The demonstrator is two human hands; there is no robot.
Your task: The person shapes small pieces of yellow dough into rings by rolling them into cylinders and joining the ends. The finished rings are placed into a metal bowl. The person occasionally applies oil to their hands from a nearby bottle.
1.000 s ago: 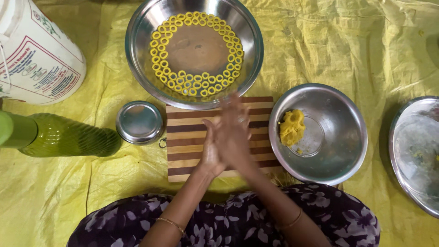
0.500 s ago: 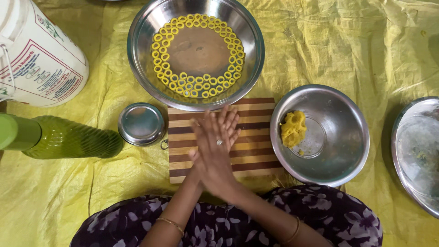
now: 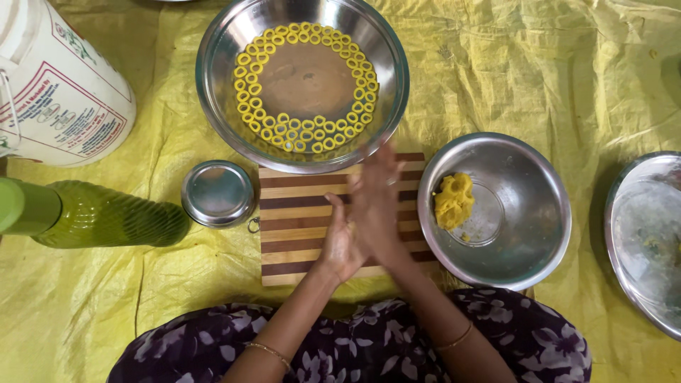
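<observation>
My right hand [image 3: 376, 202] lies flat over my left hand [image 3: 338, 245], palm against palm, above a striped wooden board [image 3: 298, 213]. The right hand's fingers are blurred and reach toward the board's far edge. Anything between the palms is hidden. Just beyond the board stands a large steel bowl [image 3: 213, 106] with several small yellow dough rings [image 3: 305, 131] laid in a circle on its bottom. To the right of my hands, a smaller steel bowl [image 3: 528, 245] holds a lump of yellow dough [image 3: 454, 201].
A round steel lid [image 3: 218, 193] lies left of the board. A green bottle [image 3: 99, 216] lies on its side at the left, below a white printed tub [image 3: 57, 92]. A steel plate [image 3: 638, 234] shows at the right edge. A yellow sheet [image 3: 532, 71] covers the floor.
My pressed palms have slid against each other: the right hand has moved forward over the left, then back and forward again. The bowls and the board stay where they were.
</observation>
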